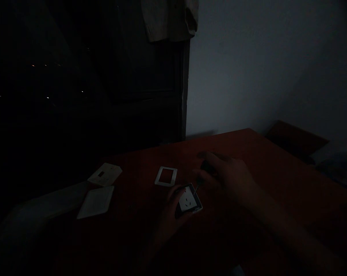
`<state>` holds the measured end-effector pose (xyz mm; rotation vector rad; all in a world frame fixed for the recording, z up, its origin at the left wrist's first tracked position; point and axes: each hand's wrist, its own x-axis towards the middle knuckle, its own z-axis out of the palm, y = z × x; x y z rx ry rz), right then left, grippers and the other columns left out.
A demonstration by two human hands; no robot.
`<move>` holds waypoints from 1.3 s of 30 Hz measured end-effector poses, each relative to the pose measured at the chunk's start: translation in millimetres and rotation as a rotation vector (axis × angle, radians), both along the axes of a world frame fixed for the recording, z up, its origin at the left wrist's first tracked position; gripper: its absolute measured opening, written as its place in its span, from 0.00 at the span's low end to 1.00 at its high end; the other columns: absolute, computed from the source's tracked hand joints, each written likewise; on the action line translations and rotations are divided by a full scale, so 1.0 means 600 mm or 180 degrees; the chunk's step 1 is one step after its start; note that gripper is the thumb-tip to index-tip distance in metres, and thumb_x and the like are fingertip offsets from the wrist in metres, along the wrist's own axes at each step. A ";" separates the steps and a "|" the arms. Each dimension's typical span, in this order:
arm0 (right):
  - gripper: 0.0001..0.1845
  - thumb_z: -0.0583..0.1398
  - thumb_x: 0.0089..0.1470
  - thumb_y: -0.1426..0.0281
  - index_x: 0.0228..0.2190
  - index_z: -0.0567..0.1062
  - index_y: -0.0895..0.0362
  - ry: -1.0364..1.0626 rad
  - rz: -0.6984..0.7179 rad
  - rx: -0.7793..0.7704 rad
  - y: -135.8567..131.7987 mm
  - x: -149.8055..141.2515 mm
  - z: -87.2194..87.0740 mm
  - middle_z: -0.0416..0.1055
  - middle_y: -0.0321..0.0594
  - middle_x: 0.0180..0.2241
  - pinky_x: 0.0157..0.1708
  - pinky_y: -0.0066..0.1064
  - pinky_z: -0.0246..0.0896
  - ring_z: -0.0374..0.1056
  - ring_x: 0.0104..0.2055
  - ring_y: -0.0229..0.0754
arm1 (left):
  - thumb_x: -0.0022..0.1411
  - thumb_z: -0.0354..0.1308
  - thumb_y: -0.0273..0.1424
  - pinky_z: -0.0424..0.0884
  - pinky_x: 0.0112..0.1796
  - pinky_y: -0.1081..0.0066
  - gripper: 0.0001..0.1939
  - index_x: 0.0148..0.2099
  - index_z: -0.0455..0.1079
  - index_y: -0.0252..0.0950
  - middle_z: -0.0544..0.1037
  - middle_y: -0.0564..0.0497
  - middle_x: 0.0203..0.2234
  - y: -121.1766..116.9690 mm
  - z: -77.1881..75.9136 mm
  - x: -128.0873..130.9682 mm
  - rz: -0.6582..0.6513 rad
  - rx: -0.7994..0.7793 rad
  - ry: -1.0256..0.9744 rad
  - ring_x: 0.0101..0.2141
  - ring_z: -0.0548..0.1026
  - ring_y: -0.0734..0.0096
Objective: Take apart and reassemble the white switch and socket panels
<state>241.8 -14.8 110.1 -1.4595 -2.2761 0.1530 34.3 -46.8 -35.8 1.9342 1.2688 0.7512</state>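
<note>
In the dim light, a wall socket [187, 200] with a white face and dark border rests on the reddish-brown table. My left hand [173, 211] grips it along its left side, thumb and fingers on opposite edges. My right hand [223, 172] is closed around the dark handle of a screwdriver [196, 188]. The metal shaft slants down to the socket's upper right border; whether the tip sits in a screw is too dark to tell. Just beyond the left hand lies a white square frame [165, 176] with an open middle.
Farther left on the table [233, 145] lie a pale flat box or card [106, 174] with a dark rectangle and a white square plate [95, 202]. A white wall [248, 69] stands behind. Cloth [170, 19] hangs beside a dark window area.
</note>
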 end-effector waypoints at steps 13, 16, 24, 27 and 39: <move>0.21 0.56 0.58 0.62 0.52 0.64 0.53 0.0032 0.0016 -0.0084 0.010 0.004 -0.005 0.75 0.44 0.39 0.30 0.34 0.65 0.72 0.32 0.45 | 0.55 0.60 0.24 0.57 0.58 0.58 0.33 0.61 0.58 0.48 0.58 0.50 0.61 0.003 0.008 -0.005 -0.0072 -0.0077 -0.0211 0.59 0.58 0.59; 0.22 0.54 0.59 0.64 0.54 0.62 0.54 0.0051 0.0017 -0.0070 0.008 0.005 -0.002 0.74 0.46 0.41 0.32 0.36 0.65 0.73 0.34 0.47 | 0.55 0.60 0.24 0.57 0.58 0.57 0.33 0.61 0.58 0.49 0.58 0.51 0.61 0.004 0.006 -0.005 -0.0038 -0.0087 -0.0207 0.59 0.58 0.58; 0.21 0.56 0.58 0.66 0.52 0.64 0.52 0.0314 0.0273 -0.0179 0.003 0.003 -0.003 0.74 0.43 0.40 0.31 0.32 0.65 0.73 0.33 0.43 | 0.53 0.63 0.25 0.58 0.58 0.57 0.34 0.61 0.58 0.48 0.58 0.49 0.61 0.003 0.000 -0.004 0.0013 -0.0084 -0.0232 0.60 0.58 0.57; 0.20 0.54 0.58 0.63 0.52 0.65 0.53 0.0000 -0.0016 0.0021 0.001 -0.002 -0.003 0.75 0.44 0.40 0.30 0.34 0.65 0.73 0.34 0.46 | 0.53 0.63 0.26 0.58 0.58 0.56 0.34 0.61 0.58 0.47 0.58 0.49 0.61 0.003 0.002 -0.004 -0.0020 -0.0096 -0.0246 0.59 0.58 0.57; 0.21 0.54 0.59 0.63 0.53 0.64 0.54 0.0030 0.0083 0.0002 -0.002 -0.005 -0.002 0.74 0.45 0.42 0.31 0.36 0.65 0.73 0.34 0.46 | 0.54 0.62 0.26 0.58 0.58 0.57 0.32 0.60 0.59 0.47 0.57 0.49 0.61 0.003 0.005 -0.003 -0.0022 -0.0124 -0.0243 0.60 0.58 0.57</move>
